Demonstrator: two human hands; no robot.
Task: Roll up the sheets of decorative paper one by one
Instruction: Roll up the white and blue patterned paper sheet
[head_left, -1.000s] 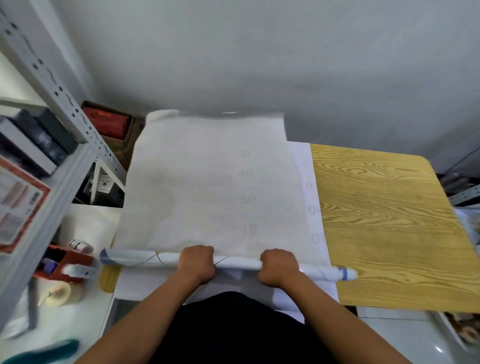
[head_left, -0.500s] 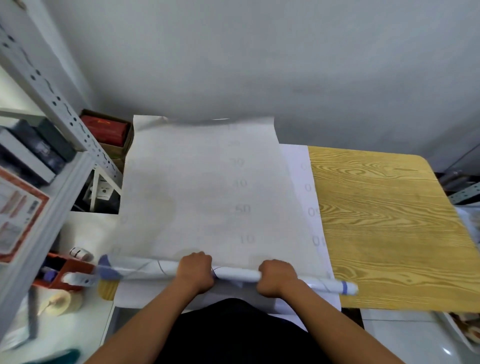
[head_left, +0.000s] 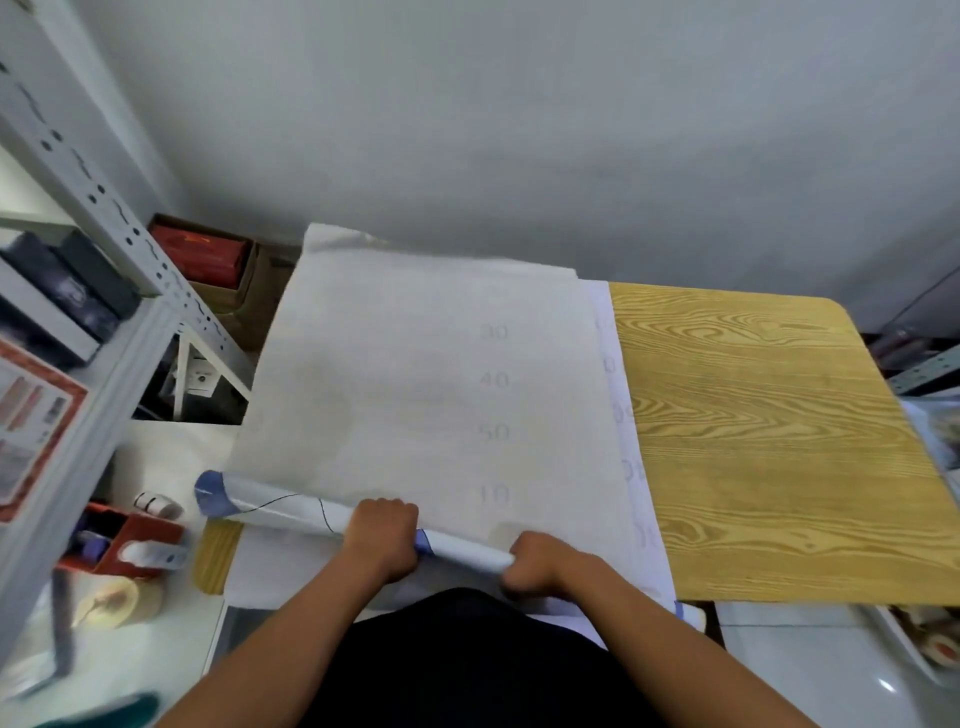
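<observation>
Both hands curled over rolled near end of decorative paper sheet (head_left: 405, 395), at near edge of wood-grain worktop (head_left: 769, 441). Left hand (head_left: 382, 540) gripping roll (head_left: 280, 512) around mid-length, fingers wrapped over top; right hand (head_left: 540, 564) clamped on roll's right portion, knuckles up. Unrolled part of sheet spread flat away from hands toward grey wall, far left corner curling up slightly. Compared with half a second ago: roll tilted, left end lifted and farther away, right end lower and now mostly hidden under right forearm; blue band visible between hands, just right of left hand. Sheet matte off-white backing with faint printed numbers 30, 40, 50, 10 in a column; roll surface glossy white with thin dark lines and blue edge band at left end. Second white sheet (head_left: 618, 415) peeking out beneath along right side. Worktop yellow laminate, rounded corners. Metal perforated shelf upright (head_left: 119, 208) at left, tape rolls (head_left: 117, 603) blurred below.
</observation>
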